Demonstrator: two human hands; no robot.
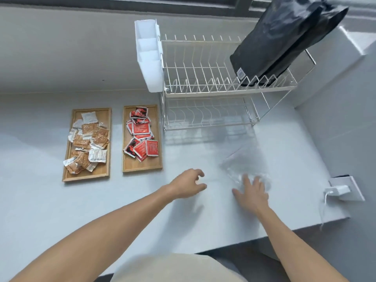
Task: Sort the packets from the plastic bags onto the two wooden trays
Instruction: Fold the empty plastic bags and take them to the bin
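1. The 2 wooden trays lie side by side on the grey counter [50,200], toward 10 o'clock from the hands. The left tray [67,176] holds the brown and white packets [89,143]; the right tray [142,167] holds the red packets [141,135]. Each kind has its own tray, which is the point of the sort.

2. The clear plastic bags [242,159] lie flat on the counter at about 1 o'clock from the body, well apart from the trays. They look empty; no packet shows through them, though the film is glossy and hard to read.

3. The right hand [252,194] is spread flat, palm down, fingers resting on the near edge of the plastic bags. It grips nothing; it seems to be pressing or smoothing the film, perhaps feeling for leftovers.

4. The left hand [189,184] hovers just above the counter, between the right tray and the bags. Its fingers are loosely curled, half open, and empty.

5. Judging by the full trays and flat bags, the sorting is at or near its end.

6. A wire dish rack [203,82] stands at 12 o'clock with a black pouch [284,37] propped on its upper tier, clear of the work. A white charger [337,190] sits in a socket at 3 o'clock.
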